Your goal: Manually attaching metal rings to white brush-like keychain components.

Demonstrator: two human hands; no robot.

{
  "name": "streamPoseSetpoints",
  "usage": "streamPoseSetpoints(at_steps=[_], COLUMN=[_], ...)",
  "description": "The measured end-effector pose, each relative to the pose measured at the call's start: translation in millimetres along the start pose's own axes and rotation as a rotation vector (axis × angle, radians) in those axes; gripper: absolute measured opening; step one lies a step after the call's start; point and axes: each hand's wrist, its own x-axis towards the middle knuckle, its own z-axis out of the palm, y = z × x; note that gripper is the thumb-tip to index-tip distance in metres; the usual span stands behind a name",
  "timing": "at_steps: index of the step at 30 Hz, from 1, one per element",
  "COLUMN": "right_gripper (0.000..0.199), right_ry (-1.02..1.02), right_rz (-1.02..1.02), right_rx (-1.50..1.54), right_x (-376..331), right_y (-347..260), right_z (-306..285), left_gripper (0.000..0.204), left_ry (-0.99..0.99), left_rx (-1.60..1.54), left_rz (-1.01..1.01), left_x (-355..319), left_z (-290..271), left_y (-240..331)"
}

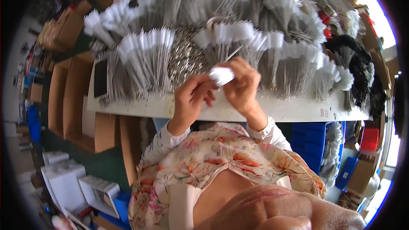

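The small brush (222,75) has a white, soft, fluffy head that looks like fibre, on a thin shiny metal wire. The brush bundles (147,59) show the same matt white tufts and grey glossy wire stems. The loose metal pieces (184,57) look silver and shiny. The bench (294,110) top is white, smooth and matt. The boxes (74,98) are brown matt cardboard.

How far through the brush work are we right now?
Done, apparently: fanned bundles of white-tipped wire brushes cover the white table. In hand: left hand and right hand pinch one white-tipped brush between them. Left: a pile of loose metal pieces still lies mid-table; count unclear.
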Motion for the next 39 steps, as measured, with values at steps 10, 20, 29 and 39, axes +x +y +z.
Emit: streamPoseSetpoints(at_steps=[10, 20, 29, 39], right_gripper=[0.019, 0.009, 0.027, 0.021], right_ry=[-0.016, -0.069, 0.316, 0.401], right_rz=[0.086, 0.138, 0.488, 0.878], right_rx=[-0.062, -0.094, -0.252, -0.890], right_x=[-4.3, -6.6, -8.4, -94.6], right_y=[-0.4, 6.7, 77.8, 213.0], right_z=[2.3, -2.2, -156.3, -379.1], left_gripper=[0.025, 0.016, 0.036, 0.040], left_ry=[-0.003, -0.020, 0.233, 0.223], left_rx=[0.033, 0.150, 1.285, 1.274], left_rz=[0.123, 0.170, -0.150, -0.146], left_x=[0.4, 5.6, 84.3, 87.0], left_z=[4.2, -6.5, -169.9, -200.3], left_y=[-2.4, 1.2, -23.8, -61.6])
